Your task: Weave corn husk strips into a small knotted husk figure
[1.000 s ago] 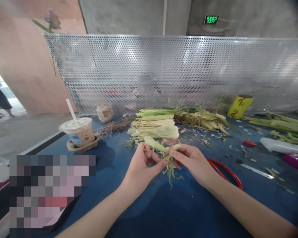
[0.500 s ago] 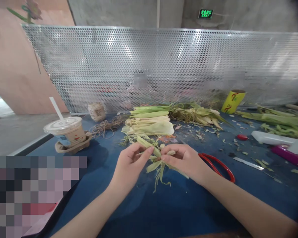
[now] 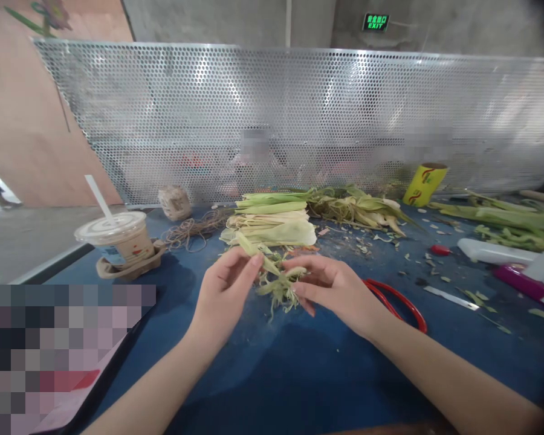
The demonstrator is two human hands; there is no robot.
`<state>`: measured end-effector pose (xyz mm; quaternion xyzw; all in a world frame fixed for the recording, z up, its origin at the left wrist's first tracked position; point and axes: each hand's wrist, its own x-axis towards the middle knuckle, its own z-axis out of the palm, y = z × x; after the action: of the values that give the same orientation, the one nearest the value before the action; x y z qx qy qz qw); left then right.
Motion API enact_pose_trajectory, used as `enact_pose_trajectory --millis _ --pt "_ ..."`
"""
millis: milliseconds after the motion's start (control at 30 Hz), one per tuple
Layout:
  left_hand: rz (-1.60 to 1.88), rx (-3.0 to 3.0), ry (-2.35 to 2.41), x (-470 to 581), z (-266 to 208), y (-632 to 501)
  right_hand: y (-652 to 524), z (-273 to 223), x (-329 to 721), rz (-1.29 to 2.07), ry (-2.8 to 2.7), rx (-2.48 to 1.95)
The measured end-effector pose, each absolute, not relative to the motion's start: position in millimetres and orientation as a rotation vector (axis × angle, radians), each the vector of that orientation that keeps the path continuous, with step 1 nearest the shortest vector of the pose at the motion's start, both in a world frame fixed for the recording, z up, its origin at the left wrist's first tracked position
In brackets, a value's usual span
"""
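Between my hands is a small bundle of corn husk with frayed, curling strips hanging from its lower end. My left hand pinches a pale green husk strip of it between thumb and fingers, and the strip's end pokes up past the fingertips. On the right side, my right hand has its curled fingers and thumb at the bundle's edge, by a short pale piece. Its fingertips are partly hidden. Just beyond lies a neat stack of husk leaves.
A lidded drink cup stands left in a cardboard holder, near tangled twine. Right of my hands lie red cord, a blade and a purple-and-white tool. Loose husks and a yellow roll lie behind, before a perforated metal screen.
My left hand has moved slightly left, away from my right hand. The husk bundle has turned, and its dangling strips now hang further left and higher.
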<state>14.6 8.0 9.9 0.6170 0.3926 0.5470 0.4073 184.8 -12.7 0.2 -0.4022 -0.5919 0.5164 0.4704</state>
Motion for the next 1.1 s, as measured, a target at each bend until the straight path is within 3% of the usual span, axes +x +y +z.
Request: enact_pose_trajectory --millis 167,400,967,1100 --pt "1.367 1.393 0.690 20 6 8 -10 5 187 1.199 -1.364 -0.956" --pt "1.160 1.380 1.034 27 5 -1 -14 6 189 1.206 -1.403 -0.920" --pt "1.278 1.491 1.104 23 10 0 -13 14 197 1.203 -1.513 -1.023" --pt "1.115 1.338 1.009 21 6 5 -10 15 201 1.309 -1.469 -1.024"
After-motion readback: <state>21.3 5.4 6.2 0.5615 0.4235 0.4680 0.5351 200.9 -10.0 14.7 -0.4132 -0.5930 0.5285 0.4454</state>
